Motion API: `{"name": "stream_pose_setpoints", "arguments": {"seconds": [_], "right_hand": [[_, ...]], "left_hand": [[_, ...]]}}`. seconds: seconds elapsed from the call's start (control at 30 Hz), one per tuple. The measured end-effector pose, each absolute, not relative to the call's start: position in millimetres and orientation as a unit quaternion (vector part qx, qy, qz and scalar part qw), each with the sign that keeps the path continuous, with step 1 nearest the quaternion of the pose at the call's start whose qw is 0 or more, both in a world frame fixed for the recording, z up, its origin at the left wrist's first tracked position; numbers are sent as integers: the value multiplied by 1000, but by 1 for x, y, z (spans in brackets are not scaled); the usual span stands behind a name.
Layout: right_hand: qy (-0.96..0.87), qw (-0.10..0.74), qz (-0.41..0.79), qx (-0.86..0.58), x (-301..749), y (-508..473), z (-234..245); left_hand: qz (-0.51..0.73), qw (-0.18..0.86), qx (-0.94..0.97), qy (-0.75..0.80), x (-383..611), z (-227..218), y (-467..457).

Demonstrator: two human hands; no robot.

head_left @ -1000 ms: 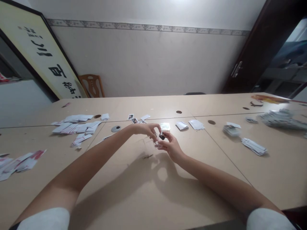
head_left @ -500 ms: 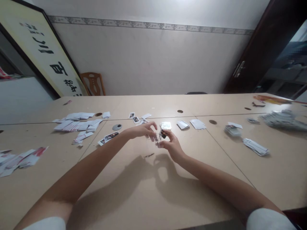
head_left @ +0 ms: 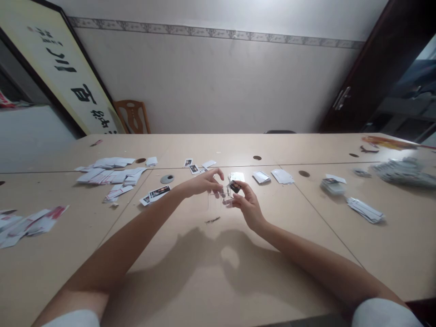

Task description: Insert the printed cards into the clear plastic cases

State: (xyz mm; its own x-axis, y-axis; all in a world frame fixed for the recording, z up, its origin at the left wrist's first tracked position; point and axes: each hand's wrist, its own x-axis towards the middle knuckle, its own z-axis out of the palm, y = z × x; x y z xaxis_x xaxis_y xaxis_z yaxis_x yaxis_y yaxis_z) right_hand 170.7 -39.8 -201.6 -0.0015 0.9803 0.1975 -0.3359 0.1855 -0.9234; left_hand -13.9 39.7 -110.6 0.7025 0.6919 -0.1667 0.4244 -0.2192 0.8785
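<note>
My left hand (head_left: 205,183) is above the middle of the table, its fingers bent down and closed on a clear plastic case (head_left: 214,202). The case is see-through, so its exact shape is hard to make out. Facing it, my right hand (head_left: 251,206) pinches a small dark photo (head_left: 235,186) between thumb and fingers, close to the case. Small shiny parts show between both hands. Below them, a thin little metal piece (head_left: 213,220) lies on the table. Behind my right fingers is a white stack (head_left: 237,177).
Photo strips (head_left: 159,193) lie left of my hands, with small photos (head_left: 194,169) farther back. White paper slips (head_left: 112,176) are heaped at left. Toward the right are white cards (head_left: 282,176), a clear box (head_left: 333,186), a bundle of strips (head_left: 365,210) and plastic-wrapped packets (head_left: 405,173).
The right fingers have tilted the photo so more of its dark face shows. My left fingers have lifted and shifted slightly. The view has moved a little.
</note>
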Motion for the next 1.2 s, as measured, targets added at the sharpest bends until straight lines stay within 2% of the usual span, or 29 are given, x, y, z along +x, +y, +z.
{"name": "stream_pose_setpoints", "arguments": {"seconds": [0.4,0.93,1.2], "right_hand": [[-529,637,433,-355,172,-48,-191],[-360,652,585,-322,172,-42,-177],[-209,593,728,-272,150,-27,-175]], "left_hand": [[163,493,774,362,-8,-110,27],[221,447,799,336,-8,-103,7],[245,380,822,347,-2,-106,2]]}}
